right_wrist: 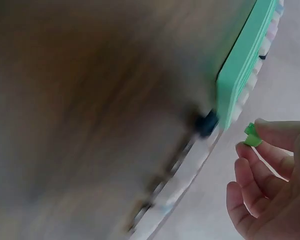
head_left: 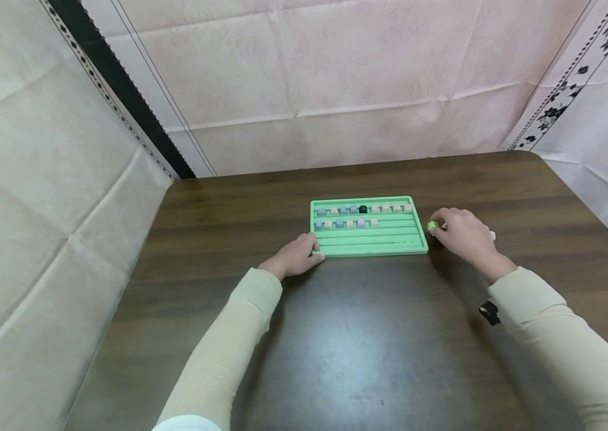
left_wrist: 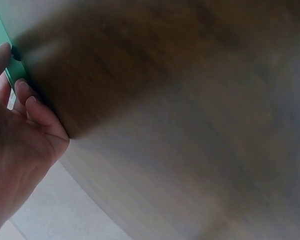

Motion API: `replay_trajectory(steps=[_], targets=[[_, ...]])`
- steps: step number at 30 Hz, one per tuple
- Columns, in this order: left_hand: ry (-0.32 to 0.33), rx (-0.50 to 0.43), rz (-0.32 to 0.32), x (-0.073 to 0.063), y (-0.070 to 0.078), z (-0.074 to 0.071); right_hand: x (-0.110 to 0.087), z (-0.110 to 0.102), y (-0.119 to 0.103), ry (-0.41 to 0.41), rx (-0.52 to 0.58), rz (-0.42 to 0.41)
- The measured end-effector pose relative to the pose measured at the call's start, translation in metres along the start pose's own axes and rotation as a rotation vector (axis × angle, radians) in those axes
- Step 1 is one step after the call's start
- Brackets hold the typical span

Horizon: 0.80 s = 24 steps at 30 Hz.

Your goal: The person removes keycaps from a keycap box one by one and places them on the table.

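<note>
A mint-green ridged tray (head_left: 368, 239) lies on the dark wooden table. Small cube-like blocks (head_left: 343, 211) in blue, cream, pink and black stand along its two back rows. At the tray's front left corner, my left hand (head_left: 295, 254) holds the edge, thumb along the front. My right hand (head_left: 461, 232) is just off the right side, pinching a small light green block (head_left: 432, 225) between thumb and finger. The right wrist view shows that green block (right_wrist: 252, 135) at the fingertips, with the other fingers loosely bent.
Partly behind my right hand is a white piece (head_left: 492, 235). In the right wrist view a dark blue block (right_wrist: 206, 123) and several blurred pale pieces (right_wrist: 175, 192) sit past the tray's end. Pale cloth (head_left: 293, 78) hangs behind the table.
</note>
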<state>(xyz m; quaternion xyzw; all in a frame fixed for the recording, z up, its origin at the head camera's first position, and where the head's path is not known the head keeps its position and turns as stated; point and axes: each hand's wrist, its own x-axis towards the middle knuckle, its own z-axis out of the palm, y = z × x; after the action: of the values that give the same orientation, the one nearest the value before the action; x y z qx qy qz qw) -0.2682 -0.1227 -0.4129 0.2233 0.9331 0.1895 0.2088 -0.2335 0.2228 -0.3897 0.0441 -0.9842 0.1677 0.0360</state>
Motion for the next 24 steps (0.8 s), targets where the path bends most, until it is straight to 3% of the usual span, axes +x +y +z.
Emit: replay_trajectory(steps=[7, 14, 24], targets=[[-0.009, 0.0, -0.003, 0.001, -0.002, -0.003, -0.018, -0.007, 0.027, -0.024, -0.03, 0.017], [-0.019, -0.012, -0.014, 0.001, -0.003, -0.003, -0.024, -0.001, 0.032, -0.067, -0.056, -0.014], [-0.014, -0.012, -0.011, 0.002, 0.0, -0.001, -0.03, 0.009, 0.031, 0.008, -0.124, -0.076]])
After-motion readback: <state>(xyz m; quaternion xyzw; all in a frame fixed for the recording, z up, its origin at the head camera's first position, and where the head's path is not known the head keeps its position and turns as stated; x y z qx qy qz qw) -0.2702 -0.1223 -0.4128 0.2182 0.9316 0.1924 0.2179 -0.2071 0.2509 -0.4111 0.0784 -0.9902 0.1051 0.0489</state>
